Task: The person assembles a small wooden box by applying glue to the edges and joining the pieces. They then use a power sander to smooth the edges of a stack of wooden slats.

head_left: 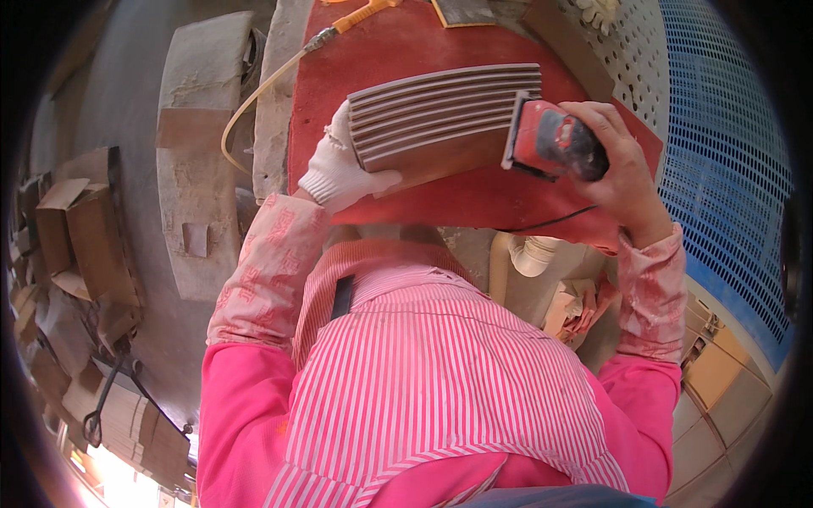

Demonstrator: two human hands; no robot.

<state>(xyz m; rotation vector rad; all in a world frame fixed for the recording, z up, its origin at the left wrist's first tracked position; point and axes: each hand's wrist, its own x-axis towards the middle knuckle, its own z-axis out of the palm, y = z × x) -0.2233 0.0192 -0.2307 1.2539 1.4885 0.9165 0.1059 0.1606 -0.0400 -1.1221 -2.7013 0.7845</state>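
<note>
My left hand (345,165), in a white work glove, grips the left end of a grooved piece (440,114). Its thumb lies along the near side, while the other fingers are partly hidden behind that end. Long parallel grey ridges run across the piece, and its near face is brown. My bare right hand (622,161) is wrapped round a red and black power sander (555,140). The sander is tilted, its flat pad facing the right end of the grooved piece; whether they touch I cannot tell. Both are over a red-covered work surface (406,51).
An orange air gun (366,14) lies at the far edge, its pale hose (246,106) curving left. A padded bench (199,220) and open cardboard box (89,237) are on the left. Rightward stand a white perforated board (631,59) and blue perforated panel (728,169).
</note>
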